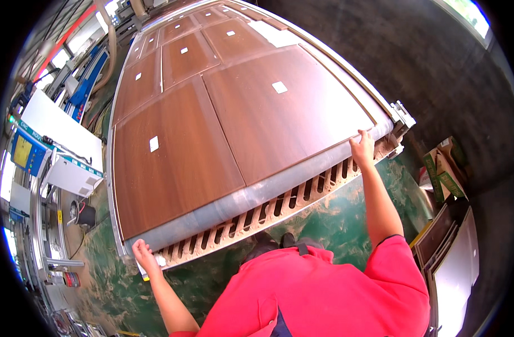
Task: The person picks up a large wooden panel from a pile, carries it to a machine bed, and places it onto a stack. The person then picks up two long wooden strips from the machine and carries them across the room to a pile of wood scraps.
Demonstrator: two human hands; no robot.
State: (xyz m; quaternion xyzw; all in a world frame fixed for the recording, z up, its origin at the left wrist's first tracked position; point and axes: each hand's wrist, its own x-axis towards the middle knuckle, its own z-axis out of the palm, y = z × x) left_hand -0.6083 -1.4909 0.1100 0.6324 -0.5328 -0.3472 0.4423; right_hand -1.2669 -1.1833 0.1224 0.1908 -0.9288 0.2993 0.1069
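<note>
Two large brown wood-grain panels lie flat side by side at the near end of a conveyor table. The left panel (pixel 173 163) and the right panel (pixel 290 106) each carry a small white label. My right hand (pixel 362 148) is at the right panel's front edge near its right corner, thumb and fingers apart, fingertips at the edge. Down by the table's front left corner, my left hand (pixel 145 255) has its fingers loosely bent and apart beside the grey belt roller (pixel 212 214). It holds nothing that I can see.
More labelled brown panels (pixel 184 53) cover the table farther back. Below the roller runs a dusty slotted rail (pixel 257 220). At left stands a control console (pixel 30 151) with cables. Cardboard boxes (pixel 443 168) and leaning boards (pixel 456 264) stand on the right.
</note>
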